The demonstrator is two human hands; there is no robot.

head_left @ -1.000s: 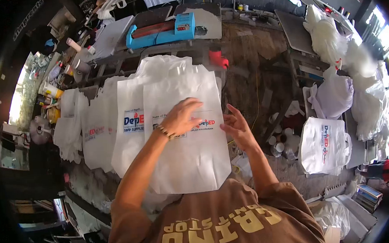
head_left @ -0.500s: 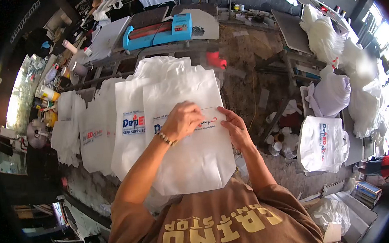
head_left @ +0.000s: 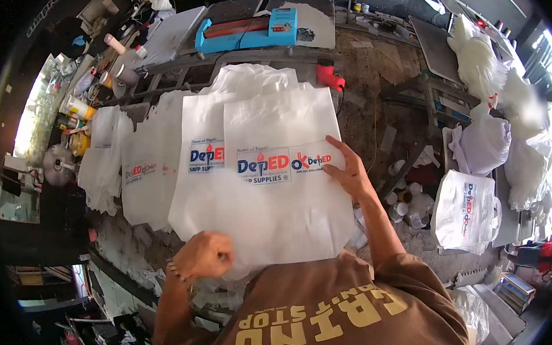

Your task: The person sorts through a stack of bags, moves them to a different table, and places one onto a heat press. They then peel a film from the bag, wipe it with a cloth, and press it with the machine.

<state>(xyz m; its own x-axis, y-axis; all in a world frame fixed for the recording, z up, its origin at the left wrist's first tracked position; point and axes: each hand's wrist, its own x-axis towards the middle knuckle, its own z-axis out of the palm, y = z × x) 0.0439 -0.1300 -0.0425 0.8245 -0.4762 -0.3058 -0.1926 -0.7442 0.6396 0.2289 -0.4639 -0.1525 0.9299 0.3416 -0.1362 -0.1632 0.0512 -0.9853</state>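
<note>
Near the front white bag's (head_left: 291, 216) lower left, the left hand (head_left: 204, 255) curls, fingers together; the right hand (head_left: 353, 173), thumb and forefinger apart, touches its right edge.

Dark walls, scuffed floor (head_left: 370, 59), bright window (head_left: 33, 114) at left, tables (head_left: 173, 36) at the far side

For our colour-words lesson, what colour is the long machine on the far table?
Light blue casing, with a reddish-brown part along its middle; best seen in the head view.
</note>
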